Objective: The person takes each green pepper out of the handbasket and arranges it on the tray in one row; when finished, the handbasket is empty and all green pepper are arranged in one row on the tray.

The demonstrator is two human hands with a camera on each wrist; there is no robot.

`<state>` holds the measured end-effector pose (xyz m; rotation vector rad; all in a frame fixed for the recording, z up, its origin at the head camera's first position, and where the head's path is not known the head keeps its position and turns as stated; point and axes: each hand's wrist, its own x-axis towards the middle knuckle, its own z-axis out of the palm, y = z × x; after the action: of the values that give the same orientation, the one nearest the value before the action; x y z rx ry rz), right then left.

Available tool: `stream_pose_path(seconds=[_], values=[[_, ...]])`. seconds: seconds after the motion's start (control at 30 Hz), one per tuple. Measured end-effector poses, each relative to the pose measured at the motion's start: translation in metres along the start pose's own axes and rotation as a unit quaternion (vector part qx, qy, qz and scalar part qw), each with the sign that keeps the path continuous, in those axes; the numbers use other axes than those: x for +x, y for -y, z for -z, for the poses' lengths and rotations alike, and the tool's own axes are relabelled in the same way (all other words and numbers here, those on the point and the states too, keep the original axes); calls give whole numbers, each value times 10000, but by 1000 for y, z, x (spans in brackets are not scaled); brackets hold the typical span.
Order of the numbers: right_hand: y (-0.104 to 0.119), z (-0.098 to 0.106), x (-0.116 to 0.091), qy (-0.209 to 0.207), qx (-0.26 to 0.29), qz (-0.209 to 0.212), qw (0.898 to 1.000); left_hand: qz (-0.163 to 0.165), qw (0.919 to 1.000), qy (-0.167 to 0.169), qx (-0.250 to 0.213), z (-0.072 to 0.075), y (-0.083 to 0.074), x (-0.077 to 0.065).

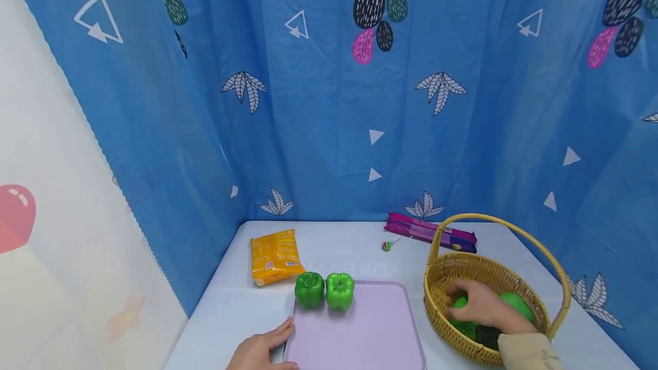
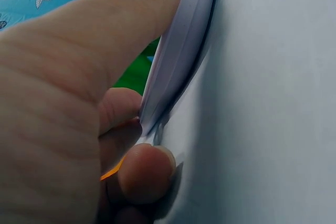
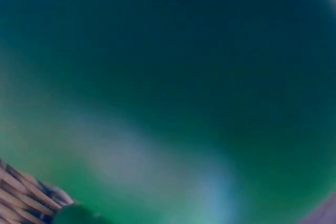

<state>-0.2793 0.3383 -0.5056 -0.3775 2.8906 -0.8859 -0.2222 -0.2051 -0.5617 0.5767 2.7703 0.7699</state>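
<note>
My left hand [image 1: 263,348] rests at the left edge of a pale lilac tray [image 1: 367,330]. In the left wrist view its thumb and fingertips touch the tray's side wall [image 2: 181,51], with the fingers fairly straight. Two green bell peppers, one darker [image 1: 309,290] and one brighter [image 1: 340,291], sit side by side at the tray's far left corner. Inside a wicker basket [image 1: 514,273], my right hand [image 1: 480,304] curls its thumb and fingers round a bright green bell pepper [image 1: 460,302], partly hidden by the hand. A smooth green thing [image 3: 173,77] fills the right wrist view, blurred.
Another rounded green item [image 1: 518,305] and a dark one [image 1: 487,336] lie in the basket, whose tall handle [image 1: 534,238] arches over it. An orange packet [image 1: 276,257] lies behind the tray's left corner. Farther back are a lollipop [image 1: 388,245] and a long purple packet [image 1: 430,232].
</note>
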Motion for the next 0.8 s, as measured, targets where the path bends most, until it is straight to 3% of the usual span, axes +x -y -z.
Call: stream_pose_path(seconds=[0.2,0.4,0.63,0.8], values=[[4,3,2,-935,-364,-328,9944,-25,10000,-26,60,1,-1,0],[4,2,2,-887,-525,-369,9940,10,9999,8,114,2,-1,0],[0,-2,2,-1471,-1308,113,9804,30,9999,16,96,1,0,0],[-2,-1,3,-1579,-1255,250,9791,22,10000,30,88,1,-1,0]])
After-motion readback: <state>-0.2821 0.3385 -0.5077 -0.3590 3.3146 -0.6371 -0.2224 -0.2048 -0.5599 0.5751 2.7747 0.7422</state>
